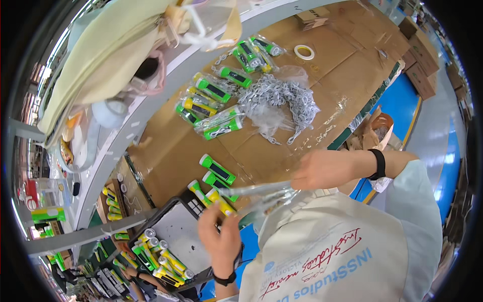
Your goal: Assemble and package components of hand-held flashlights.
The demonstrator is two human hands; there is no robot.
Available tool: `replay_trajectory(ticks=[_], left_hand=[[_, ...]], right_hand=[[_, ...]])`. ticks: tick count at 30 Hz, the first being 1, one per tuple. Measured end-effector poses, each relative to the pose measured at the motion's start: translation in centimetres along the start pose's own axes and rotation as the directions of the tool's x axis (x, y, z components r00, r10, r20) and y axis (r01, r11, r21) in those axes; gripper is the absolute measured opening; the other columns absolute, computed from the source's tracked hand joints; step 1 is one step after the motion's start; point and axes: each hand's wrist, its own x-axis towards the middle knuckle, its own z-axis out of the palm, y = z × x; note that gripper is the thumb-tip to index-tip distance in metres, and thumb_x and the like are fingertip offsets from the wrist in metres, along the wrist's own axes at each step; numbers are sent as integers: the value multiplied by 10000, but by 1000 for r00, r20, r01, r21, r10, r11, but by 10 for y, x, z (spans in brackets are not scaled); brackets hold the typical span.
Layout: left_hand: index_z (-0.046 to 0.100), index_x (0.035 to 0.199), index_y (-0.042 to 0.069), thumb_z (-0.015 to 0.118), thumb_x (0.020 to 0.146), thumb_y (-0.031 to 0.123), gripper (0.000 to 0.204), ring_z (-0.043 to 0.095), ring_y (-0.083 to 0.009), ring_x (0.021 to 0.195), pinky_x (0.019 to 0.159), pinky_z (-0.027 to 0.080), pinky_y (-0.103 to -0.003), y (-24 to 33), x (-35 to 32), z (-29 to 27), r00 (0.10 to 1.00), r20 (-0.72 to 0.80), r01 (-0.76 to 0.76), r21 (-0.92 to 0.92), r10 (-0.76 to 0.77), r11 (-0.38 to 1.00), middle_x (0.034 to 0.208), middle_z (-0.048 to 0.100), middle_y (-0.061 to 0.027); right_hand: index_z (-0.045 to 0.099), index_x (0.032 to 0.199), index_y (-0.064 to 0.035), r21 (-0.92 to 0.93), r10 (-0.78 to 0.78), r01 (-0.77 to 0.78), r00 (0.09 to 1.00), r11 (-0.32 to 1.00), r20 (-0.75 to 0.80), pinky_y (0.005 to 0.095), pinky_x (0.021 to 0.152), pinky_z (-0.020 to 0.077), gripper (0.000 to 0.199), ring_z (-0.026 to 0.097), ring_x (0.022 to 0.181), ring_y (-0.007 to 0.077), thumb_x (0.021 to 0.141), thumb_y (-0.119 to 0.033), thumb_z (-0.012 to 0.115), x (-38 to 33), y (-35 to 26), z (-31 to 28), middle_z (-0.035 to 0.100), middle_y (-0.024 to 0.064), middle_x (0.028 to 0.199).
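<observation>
L hand (220,235) and R hand (319,170) each pinch an end of a clear plastic bag (261,194), stretched between them above the cardboard-covered table (347,60). Green/yellow flashlights (216,169) lie just beyond; chain pile (284,98) farther back, bagged flashlights (217,124) beside it.

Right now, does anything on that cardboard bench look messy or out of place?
Mostly the chains: a tangled heap spilling from a clear bag, with loose links trailing across the cardboard. The bagged flashlights beside it lie at mixed angles.
</observation>
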Motion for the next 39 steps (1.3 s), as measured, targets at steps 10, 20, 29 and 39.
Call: replay_trajectory(ticks=[10,20,29,39], left_hand=[[637,845,50,702,627,3,232,567,-244,770,645,432,-344,31,5,37,976,136,-122,-314,172,941,873,623,-54],[599,815,39,713,625,-31,232,566,-256,768,647,432,-355,33,1,48,991,78,-84,-287,111,954,839,606,-60],[571,769,33,699,641,-39,195,600,-285,830,811,491,-403,41,-9,60,999,42,-15,-237,25,971,871,623,-71],[592,808,22,668,707,24,127,611,-273,887,801,510,-380,37,2,62,975,145,-141,-198,171,970,1001,630,-104]], right_hand=[[478,768,-84,-195,-27,-7,985,981,-172,285,575,424,116,551,651,159,720,-129,574,10,-13,11,459,22,691],[486,773,-63,-100,7,-30,973,994,-229,304,553,440,123,570,645,181,712,-112,581,14,-15,23,471,39,689],[508,794,-15,168,288,-258,937,951,-195,385,542,489,109,615,661,290,735,-62,586,17,-24,27,557,109,737],[553,847,3,136,285,-264,943,955,-174,400,557,501,129,629,669,316,733,-57,553,19,-21,35,596,148,743]])
